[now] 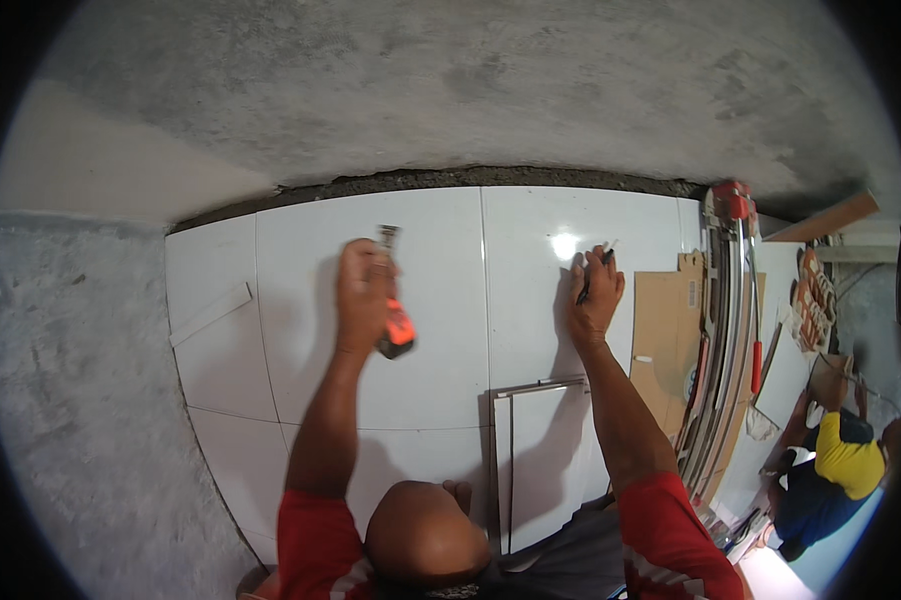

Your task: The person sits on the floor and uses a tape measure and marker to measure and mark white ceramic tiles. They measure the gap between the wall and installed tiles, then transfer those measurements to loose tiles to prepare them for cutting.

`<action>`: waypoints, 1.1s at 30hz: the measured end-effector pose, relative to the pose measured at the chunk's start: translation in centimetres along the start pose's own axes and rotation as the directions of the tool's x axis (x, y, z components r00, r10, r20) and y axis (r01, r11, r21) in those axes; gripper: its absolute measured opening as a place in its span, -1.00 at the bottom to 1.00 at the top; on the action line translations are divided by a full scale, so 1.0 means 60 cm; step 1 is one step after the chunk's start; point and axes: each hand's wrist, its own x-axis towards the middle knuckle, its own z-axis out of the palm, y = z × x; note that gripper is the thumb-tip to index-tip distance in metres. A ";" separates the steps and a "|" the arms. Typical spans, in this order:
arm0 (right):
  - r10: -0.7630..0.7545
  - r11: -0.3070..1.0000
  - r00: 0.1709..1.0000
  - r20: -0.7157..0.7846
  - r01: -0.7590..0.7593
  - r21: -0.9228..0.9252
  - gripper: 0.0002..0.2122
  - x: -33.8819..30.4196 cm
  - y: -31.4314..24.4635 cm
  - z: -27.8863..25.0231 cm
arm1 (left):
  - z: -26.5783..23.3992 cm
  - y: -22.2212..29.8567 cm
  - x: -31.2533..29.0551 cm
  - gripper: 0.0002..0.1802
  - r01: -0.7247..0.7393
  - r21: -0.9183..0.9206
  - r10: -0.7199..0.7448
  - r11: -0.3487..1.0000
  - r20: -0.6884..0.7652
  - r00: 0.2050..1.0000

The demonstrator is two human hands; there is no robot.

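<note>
My left hand [358,300] is closed around an orange and black tape measure [398,325], slightly blurred. A short piece of its metal end [388,236] sticks out beyond my fingers. Both are above the white floor tiles [425,390]. To the right, my right hand [596,300] grips a slim black marker [608,257], its pale tip pointing toward the wall. That hand is over a glossy tile, close to a sheet of cardboard [660,310].
Loose white tiles [545,460] lie stacked near my bare knee [425,535]. A long tile cutter [735,300] with a red end rests on cardboard at right. A narrow tile strip [210,315] lies at left. Beyond the cutter crouches a person in yellow and dark blue [845,460].
</note>
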 end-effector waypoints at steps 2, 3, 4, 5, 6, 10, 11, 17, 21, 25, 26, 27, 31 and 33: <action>0.029 0.974 0.998 0.047 -0.038 0.223 -0.74 0.002 -0.026 -0.021 | 0.059 0.008 -0.033 -0.84 0.035 -0.134 -0.013 0.990 0.160 0.987; 0.064 0.919 0.997 -0.035 -0.045 0.391 -0.75 -0.007 -0.020 -0.026 | 0.099 0.023 -0.044 -0.84 0.058 -0.127 -0.028 0.990 0.226 0.974; 0.016 0.848 0.997 0.076 -0.054 0.528 -0.75 -0.006 -0.071 -0.052 | 0.110 0.032 -0.061 -0.83 0.107 -0.089 -0.080 0.990 0.262 0.962; 0.010 0.769 0.969 0.247 -0.165 0.618 -0.74 -0.011 -0.114 -0.080 | 0.117 0.042 -0.080 -0.85 0.116 -0.069 -0.089 0.991 0.308 0.947; -0.050 0.666 0.923 0.380 -0.253 0.702 -0.73 -0.011 -0.145 -0.112 | 0.131 0.053 -0.088 -0.87 0.111 -0.062 -0.081 0.992 0.362 0.929; -0.158 0.595 0.891 0.425 -0.258 0.761 -0.79 -0.005 -0.200 -0.184 | 0.160 0.090 -0.107 -0.86 0.041 -0.068 -0.005 0.997 0.467 0.884; -0.149 0.590 0.892 0.427 -0.266 0.762 -0.80 -0.006 -0.197 -0.195 | 0.164 0.099 -0.113 -0.85 0.067 -0.057 -0.031 0.996 0.489 0.872; -0.111 0.480 0.902 0.417 -0.319 0.817 -0.78 -0.032 -0.211 -0.246 | 0.164 0.105 -0.158 -0.74 0.175 0.009 -0.153 0.984 0.529 0.835; -0.002 0.497 0.916 0.402 -0.348 0.795 -0.81 -0.045 -0.193 -0.275 | 0.156 0.075 -0.216 -0.63 0.126 0.119 -0.172 0.985 0.592 0.787; -0.067 0.578 0.883 0.465 -0.346 0.739 -0.78 -0.083 -0.168 -0.302 | 0.139 0.054 -0.254 -0.64 0.178 0.164 -0.241 0.970 0.574 0.783; -0.043 0.629 0.911 0.409 -0.293 0.720 -0.77 -0.106 -0.145 -0.306 | 0.131 0.049 -0.263 -0.65 0.223 0.175 -0.282 0.959 0.535 0.796; -0.019 0.680 0.937 0.348 -0.243 0.692 -0.76 -0.137 -0.111 -0.309 | 0.126 0.045 -0.270 -0.66 0.266 0.182 -0.322 0.947 0.498 0.805; 0.069 0.866 0.968 0.242 -0.178 0.467 -0.66 -0.329 -0.013 -0.318 | 0.076 0.019 -0.292 -0.72 0.446 0.129 -0.459 0.886 0.392 0.797; -0.009 0.940 0.967 0.255 -0.079 0.331 -0.43 -0.439 -0.006 -0.334 | 0.057 0.003 -0.311 -0.72 0.504 0.010 -0.472 0.863 0.371 0.800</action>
